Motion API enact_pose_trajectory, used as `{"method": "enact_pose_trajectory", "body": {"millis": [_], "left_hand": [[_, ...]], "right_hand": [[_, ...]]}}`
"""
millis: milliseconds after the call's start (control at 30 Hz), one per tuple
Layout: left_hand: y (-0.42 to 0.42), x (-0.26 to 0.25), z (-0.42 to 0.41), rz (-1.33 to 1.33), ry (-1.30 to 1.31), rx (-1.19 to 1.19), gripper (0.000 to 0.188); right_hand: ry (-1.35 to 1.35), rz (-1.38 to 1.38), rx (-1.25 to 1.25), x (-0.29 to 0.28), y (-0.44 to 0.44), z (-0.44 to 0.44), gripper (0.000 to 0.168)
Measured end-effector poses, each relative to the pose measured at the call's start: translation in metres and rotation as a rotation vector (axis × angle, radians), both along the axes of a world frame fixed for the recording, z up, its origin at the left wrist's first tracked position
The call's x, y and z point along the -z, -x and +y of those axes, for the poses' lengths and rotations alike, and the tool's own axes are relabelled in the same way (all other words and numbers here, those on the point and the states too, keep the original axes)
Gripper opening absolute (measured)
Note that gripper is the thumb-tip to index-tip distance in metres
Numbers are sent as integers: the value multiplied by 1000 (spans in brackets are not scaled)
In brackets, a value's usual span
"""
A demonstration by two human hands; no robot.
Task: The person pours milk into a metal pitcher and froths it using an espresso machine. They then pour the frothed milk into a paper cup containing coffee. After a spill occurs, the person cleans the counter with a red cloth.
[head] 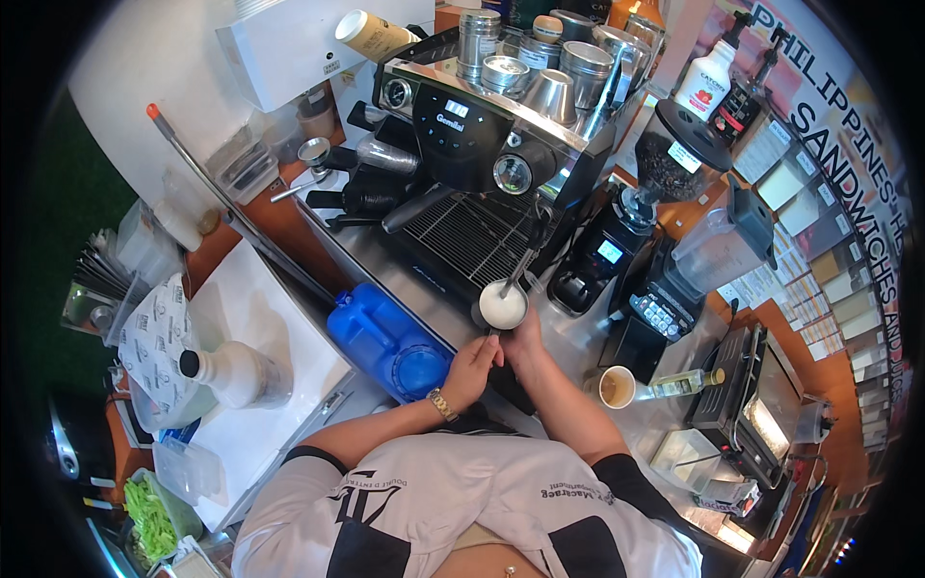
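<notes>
A milk frothing pitcher with white milk in it is held just in front of the espresso machine. The machine's steam wand slants down, its tip inside the pitcher over the milk. My left hand, with a gold-coloured watch at the wrist, grips the pitcher by its handle. Against the pitcher's right side rests my right hand, curved around it; some of its fingers are hidden. Behind the pitcher lies the slatted drip tray.
A coffee grinder and a blender stand to the right. Nearer are a paper cup, a glass bottle and a sandwich press. On the left are a blue jug and a white bottle on a white surface.
</notes>
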State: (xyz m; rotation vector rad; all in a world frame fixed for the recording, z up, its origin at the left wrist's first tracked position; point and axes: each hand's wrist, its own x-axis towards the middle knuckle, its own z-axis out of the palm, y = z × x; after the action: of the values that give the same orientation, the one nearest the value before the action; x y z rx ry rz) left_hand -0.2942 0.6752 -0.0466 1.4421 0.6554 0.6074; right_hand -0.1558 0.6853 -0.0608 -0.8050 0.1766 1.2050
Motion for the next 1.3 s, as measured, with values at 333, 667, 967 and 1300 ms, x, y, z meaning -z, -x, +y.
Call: {"method": "enact_pose_trajectory", "body": {"millis": [333, 667, 967, 1300], "left_hand": [[-3, 15, -2, 0, -75, -38, 37], [-5, 14, -5, 6, -105, -57, 37], [-5, 15, -5, 21, -99, -73, 37], [-5, 14, -6, -3, -119, -85, 37]], "right_hand": [[-56, -258, 53, 16, -15, 3, 39], [-266, -668, -278, -4, -28, 0, 54], [-182, -693, -186, -9, -20, 2, 48], [-214, -708, -139, 3, -22, 6, 48]]}}
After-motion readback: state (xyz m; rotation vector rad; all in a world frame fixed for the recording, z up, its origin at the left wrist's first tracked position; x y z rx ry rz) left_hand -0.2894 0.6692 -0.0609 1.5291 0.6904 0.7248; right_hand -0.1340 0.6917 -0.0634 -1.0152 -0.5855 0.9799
